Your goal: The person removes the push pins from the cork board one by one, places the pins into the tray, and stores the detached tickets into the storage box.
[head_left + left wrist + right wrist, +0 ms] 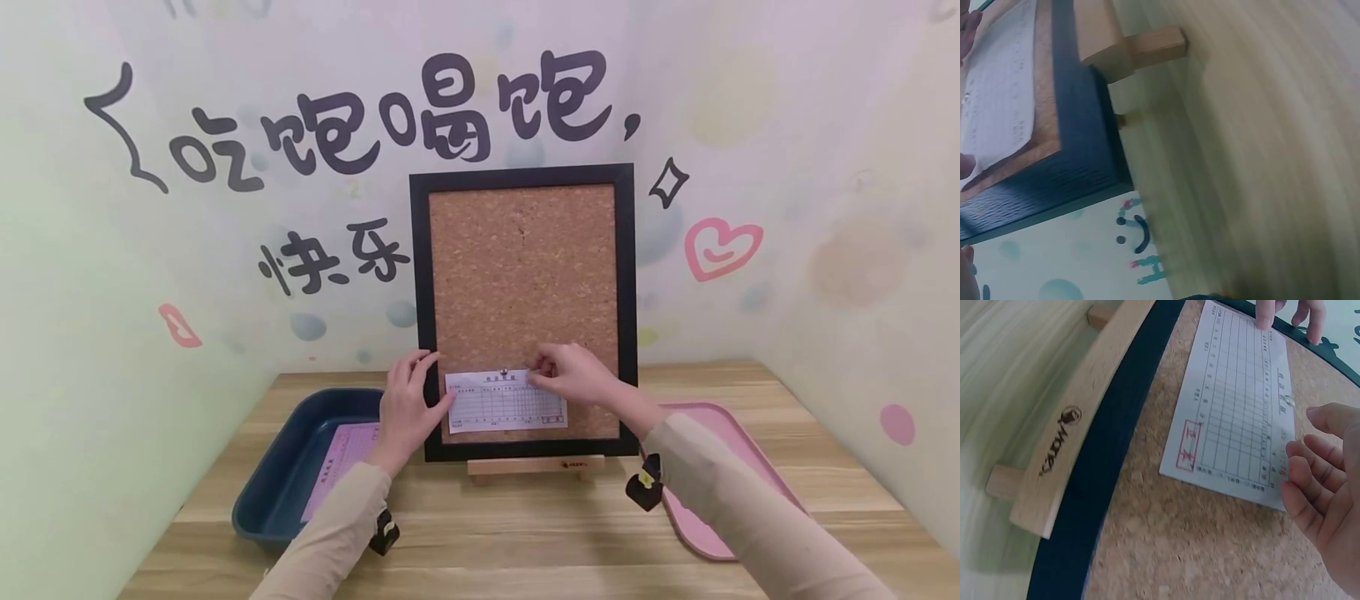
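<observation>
A white printed receipt form (487, 408) lies against the lower part of a black-framed cork board (525, 275), slightly tilted. A small pin (504, 372) sits at the form's top edge, also visible in the right wrist view. My left hand (405, 408) is at the board's left side, its fingers over the black frame and its thumb pressing the form's left end. Bent loosely, the fingers of my right hand (1329, 481) rest by the form's upper right corner, thumb apart from them and nothing held between.
The board stands on a wooden easel (536, 467) on a wood-grain table (480, 542). To the left is a dark blue tray (262, 492) with a pink printed form (341, 458) inside. A pink tray (697, 525) lies at right, partly under my forearm. Behind rises a decorated wall (825, 125).
</observation>
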